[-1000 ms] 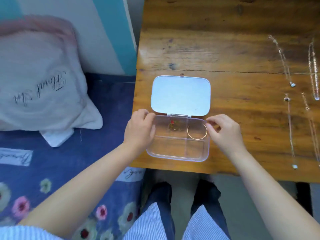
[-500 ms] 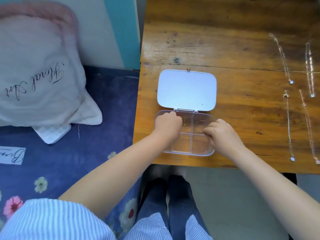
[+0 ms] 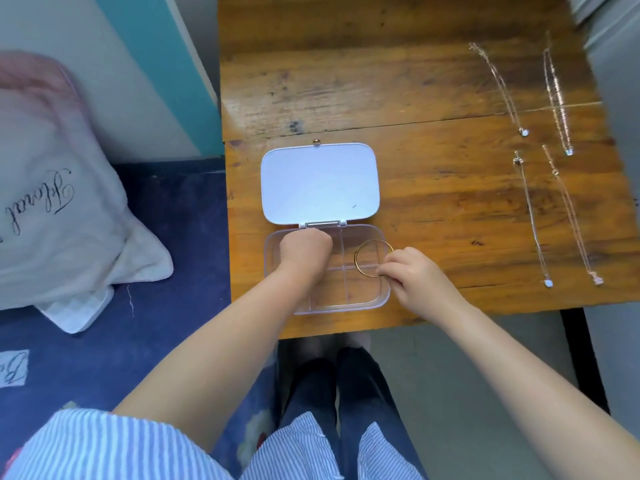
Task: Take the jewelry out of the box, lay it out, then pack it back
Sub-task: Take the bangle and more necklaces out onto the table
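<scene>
Since a moment ago the gold bangle (image 3: 373, 258) has risen from flat in its compartment to a tilt, its near edge now pinched by the right hand (image 3: 414, 277), whose thumb and forefinger are closed on the thin round hoop while the far edge rests over the box's far right compartment. That clear plastic box (image 3: 349, 299), rounded at the corners and split by thin dividers, sits near the front edge of the wooden table (image 3: 433, 209), its smooth pale lid (image 3: 320, 183) laid flat open behind the hinge. Reaching into the far left compartment, the left hand (image 3: 304, 247) is curled knuckles-up, fingers bunched downward; whether it grips anything I cannot tell, since the hand hides what lies under it. Four fine chain necklaces (image 3: 533, 216) lie stretched out in rows on the worn, glossy planks well to the right. Left of the table, a soft pillow (image 3: 59, 202) with script lettering rests on a dark blue floral bedspread (image 3: 166, 341)
</scene>
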The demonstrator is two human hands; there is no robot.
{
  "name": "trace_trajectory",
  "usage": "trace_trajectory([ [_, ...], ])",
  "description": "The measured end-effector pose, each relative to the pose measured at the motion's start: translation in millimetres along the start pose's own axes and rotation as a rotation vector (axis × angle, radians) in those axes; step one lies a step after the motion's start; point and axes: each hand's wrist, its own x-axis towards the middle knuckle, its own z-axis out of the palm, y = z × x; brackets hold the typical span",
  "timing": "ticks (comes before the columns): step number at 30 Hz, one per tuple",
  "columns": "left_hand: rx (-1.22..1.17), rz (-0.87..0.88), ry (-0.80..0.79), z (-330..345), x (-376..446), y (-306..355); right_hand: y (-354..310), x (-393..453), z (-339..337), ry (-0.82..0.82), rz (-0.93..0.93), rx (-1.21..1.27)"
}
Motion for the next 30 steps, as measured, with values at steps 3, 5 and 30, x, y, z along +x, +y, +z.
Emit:
trace_trajectory([
  [3,0.024,-0.004,-0.004,1.4,2.1,2.5,4.0,-8.8,0.3,0.033,0.013,-0.023],
  [5,0.009,-0.009,-0.002,2.1,-0.2,2.0,6.6,-16.5,-1.7,0.039,0.030,-0.058],
  [30,-1.644,-0.002,0.390,-228.5,102.8,150.5,199.5,0.3,-232.1,0.394,0.375,0.107],
])
